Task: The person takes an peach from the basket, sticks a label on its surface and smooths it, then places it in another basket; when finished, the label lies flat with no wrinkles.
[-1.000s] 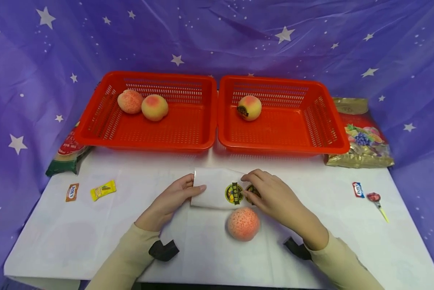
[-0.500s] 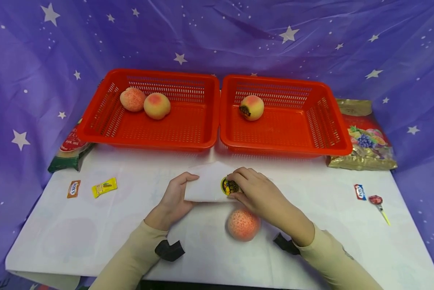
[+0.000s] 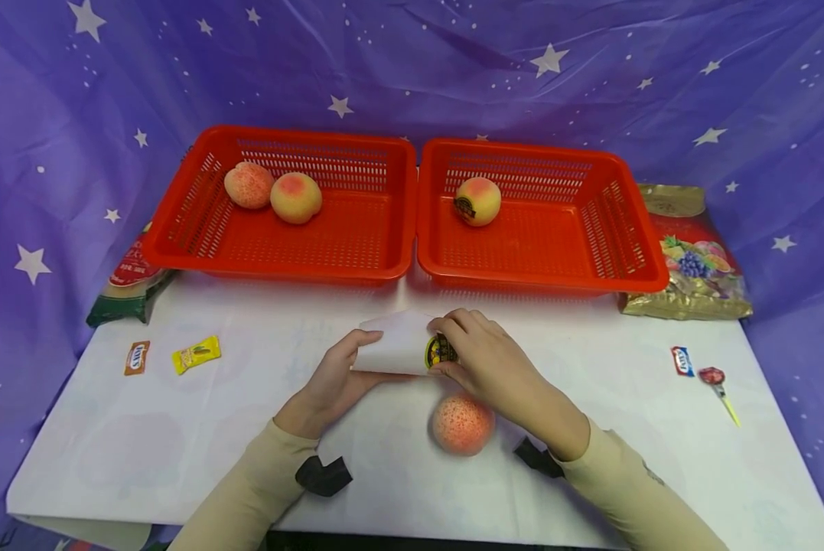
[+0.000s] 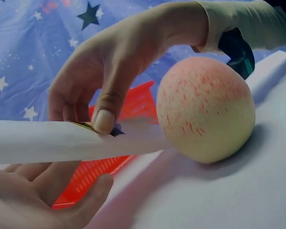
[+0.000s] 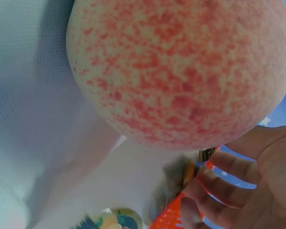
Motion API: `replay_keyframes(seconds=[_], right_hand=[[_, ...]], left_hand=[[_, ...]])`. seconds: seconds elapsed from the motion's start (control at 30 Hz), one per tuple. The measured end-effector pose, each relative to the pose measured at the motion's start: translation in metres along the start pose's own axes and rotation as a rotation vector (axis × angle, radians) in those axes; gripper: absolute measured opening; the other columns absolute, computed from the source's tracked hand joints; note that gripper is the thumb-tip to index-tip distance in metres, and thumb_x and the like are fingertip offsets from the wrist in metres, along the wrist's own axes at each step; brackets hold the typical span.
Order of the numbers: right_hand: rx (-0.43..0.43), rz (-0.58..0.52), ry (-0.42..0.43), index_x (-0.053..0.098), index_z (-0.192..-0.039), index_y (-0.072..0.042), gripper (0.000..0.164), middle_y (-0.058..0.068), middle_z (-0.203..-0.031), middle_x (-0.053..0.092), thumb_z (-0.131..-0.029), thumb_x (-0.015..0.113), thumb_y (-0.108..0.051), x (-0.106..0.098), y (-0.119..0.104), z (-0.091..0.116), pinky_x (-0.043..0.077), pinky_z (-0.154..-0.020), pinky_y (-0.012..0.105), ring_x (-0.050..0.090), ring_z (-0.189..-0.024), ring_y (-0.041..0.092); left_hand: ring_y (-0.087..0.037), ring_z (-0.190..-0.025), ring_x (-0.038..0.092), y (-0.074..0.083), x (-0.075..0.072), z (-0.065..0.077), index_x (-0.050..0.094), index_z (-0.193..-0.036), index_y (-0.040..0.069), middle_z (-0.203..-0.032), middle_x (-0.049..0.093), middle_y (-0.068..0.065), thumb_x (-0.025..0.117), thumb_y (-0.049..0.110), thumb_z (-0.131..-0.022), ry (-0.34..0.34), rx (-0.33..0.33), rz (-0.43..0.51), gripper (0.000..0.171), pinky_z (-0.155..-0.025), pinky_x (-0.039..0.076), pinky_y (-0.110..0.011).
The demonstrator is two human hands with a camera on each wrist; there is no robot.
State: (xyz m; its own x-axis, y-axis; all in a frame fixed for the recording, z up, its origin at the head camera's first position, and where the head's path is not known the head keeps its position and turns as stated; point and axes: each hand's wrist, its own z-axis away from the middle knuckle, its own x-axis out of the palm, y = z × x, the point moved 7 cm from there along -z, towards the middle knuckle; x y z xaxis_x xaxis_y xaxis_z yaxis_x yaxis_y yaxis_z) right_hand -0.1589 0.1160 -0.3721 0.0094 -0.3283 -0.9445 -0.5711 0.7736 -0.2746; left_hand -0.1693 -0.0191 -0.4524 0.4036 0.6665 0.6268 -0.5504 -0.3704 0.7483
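My left hand (image 3: 330, 383) grips the left end of a white sticker sheet (image 3: 389, 346), thumb at the upper edge and fingers underneath. Over the sheet's right end, my right hand (image 3: 489, 356) pinches at a round black-and-yellow fruit sticker (image 3: 439, 350). The left wrist view shows the sheet (image 4: 33, 140) edge-on, its bent surface under the right thumb (image 4: 105, 120). On the table just in front of the sheet sits a speckled pink peach (image 3: 463, 425), touched by neither hand. It fills much of the right wrist view, partly hiding the right fingers.
Behind, a red basket (image 3: 301, 274) bears two peaches (image 3: 296, 197). The red basket (image 3: 542, 282) beside it holds a peach (image 3: 477, 201) with a sticker. Wrapped candies (image 3: 197, 354), a lollipop (image 3: 712, 376) and snack bags (image 3: 694, 268) lie towards the sides.
The sheet has gone from nearly flat to lifted and bent. The right hand has moved left onto the sticker, and the left fingers have slid under the sheet. The peaches stay put.
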Motion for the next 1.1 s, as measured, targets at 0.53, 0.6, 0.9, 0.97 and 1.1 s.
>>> replay_keyframes(seconds=[0.53, 0.6, 0.9, 0.97, 1.1], right_hand=[[-0.016, -0.049, 0.094, 0.058, -0.092, -0.017, 0.014, -0.007, -0.089, 0.05, -0.08, 0.065, -0.016, -0.011, -0.002, 0.001, 0.038, -0.075, 0.027, 0.046, -0.084, 0.01], [-0.025, -0.054, 0.099, 0.058, -0.091, -0.017, 0.01, -0.008, -0.088, 0.051, -0.083, 0.061, -0.011, -0.013, -0.003, 0.002, 0.038, -0.076, 0.027, 0.046, -0.084, 0.01], [-0.016, -0.098, 0.122, 0.059, -0.09, -0.016, 0.01, -0.009, -0.087, 0.053, -0.082, 0.061, -0.01, -0.03, -0.005, 0.009, 0.042, -0.073, 0.023, 0.049, -0.083, 0.005], [-0.015, -0.129, 0.135, 0.059, -0.09, -0.015, 0.01, -0.009, -0.087, 0.053, -0.082, 0.062, -0.009, -0.033, -0.004, 0.011, 0.042, -0.071, 0.022, 0.048, -0.081, 0.004], [-0.005, -0.159, 0.169, 0.06, -0.091, -0.015, 0.012, -0.009, -0.089, 0.053, -0.081, 0.063, -0.009, -0.04, 0.0, 0.014, 0.041, -0.069, 0.019, 0.047, -0.08, 0.002]], left_hand=[[-0.021, -0.113, 0.036, -0.004, -0.018, 0.001, 0.027, -0.13, 0.015, -0.124, 0.037, -0.007, 0.035, 0.029, -0.091, 0.238, -0.054, -0.112, 0.042, -0.098, 0.025, -0.037], [-0.021, -0.113, 0.037, -0.004, -0.023, 0.002, 0.03, -0.13, 0.013, -0.124, 0.038, -0.007, 0.041, 0.031, -0.09, 0.297, -0.061, -0.153, 0.045, -0.099, 0.026, -0.037], [-0.021, -0.096, 0.053, 0.002, -0.047, 0.01, 0.052, -0.116, 0.013, -0.112, 0.057, -0.005, 0.05, 0.053, -0.083, 0.386, -0.108, -0.483, 0.053, -0.087, 0.04, -0.033], [-0.025, -0.089, 0.054, 0.008, -0.049, 0.013, 0.051, -0.115, 0.013, -0.108, 0.059, -0.006, 0.05, 0.051, -0.084, 0.414, -0.087, -0.559, 0.049, -0.082, 0.041, -0.034], [-0.024, -0.09, 0.048, 0.025, -0.053, 0.023, 0.044, -0.119, 0.009, -0.106, 0.054, -0.009, 0.054, 0.039, -0.086, 0.548, -0.018, -0.692, 0.046, -0.082, 0.038, -0.033]])
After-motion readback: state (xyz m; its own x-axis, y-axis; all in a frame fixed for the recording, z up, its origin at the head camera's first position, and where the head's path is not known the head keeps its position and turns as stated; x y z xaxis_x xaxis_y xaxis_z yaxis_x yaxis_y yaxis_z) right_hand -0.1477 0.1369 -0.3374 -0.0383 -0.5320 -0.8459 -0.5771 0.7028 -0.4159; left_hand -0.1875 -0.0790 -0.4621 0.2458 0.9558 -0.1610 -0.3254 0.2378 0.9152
